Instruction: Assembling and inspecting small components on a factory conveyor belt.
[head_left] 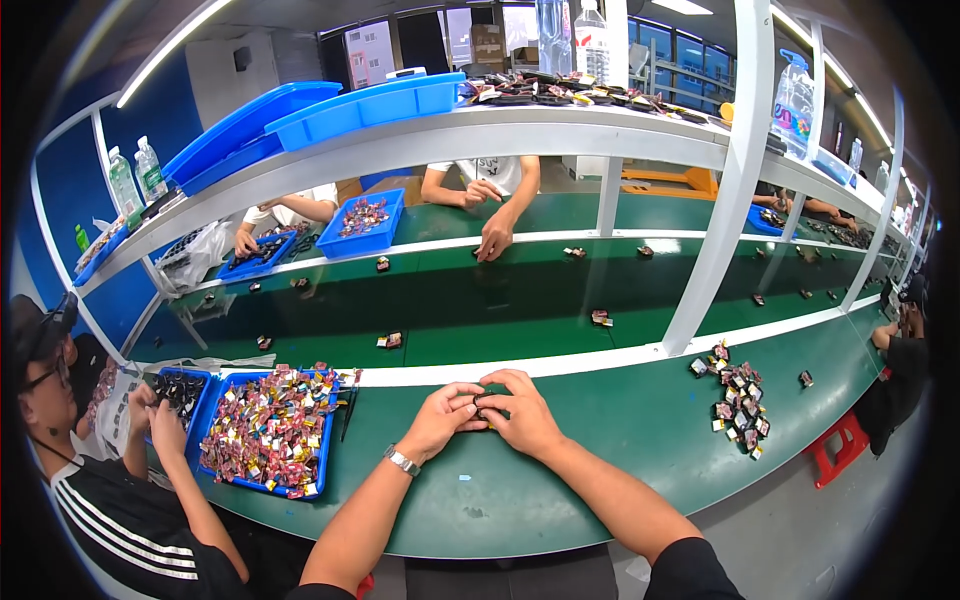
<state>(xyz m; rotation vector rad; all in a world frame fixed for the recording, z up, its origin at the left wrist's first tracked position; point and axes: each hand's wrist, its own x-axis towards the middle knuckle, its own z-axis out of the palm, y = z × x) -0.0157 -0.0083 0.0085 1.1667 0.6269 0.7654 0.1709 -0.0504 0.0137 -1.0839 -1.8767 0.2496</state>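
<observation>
My left hand (440, 420), with a metal watch on its wrist, and my right hand (522, 412) meet over the green bench at the middle. Their fingers are closed together on a small dark part (478, 404), mostly hidden by the fingertips. To the left of my hands stands a blue tray (322, 462) heaped with small components (265, 430) in red, yellow and white. Off to the right, a loose pile of small dark pieces with white and yellow bits (742, 408) lies on the bench.
Beyond the white rail, a green conveyor belt (480, 335) carries scattered pieces. A white shelf (500, 135) with blue bins (365, 110) spans above, held by a slanted post (715, 200). Co-workers sit at the left, across and at far right. A red stool (838, 450) stands right.
</observation>
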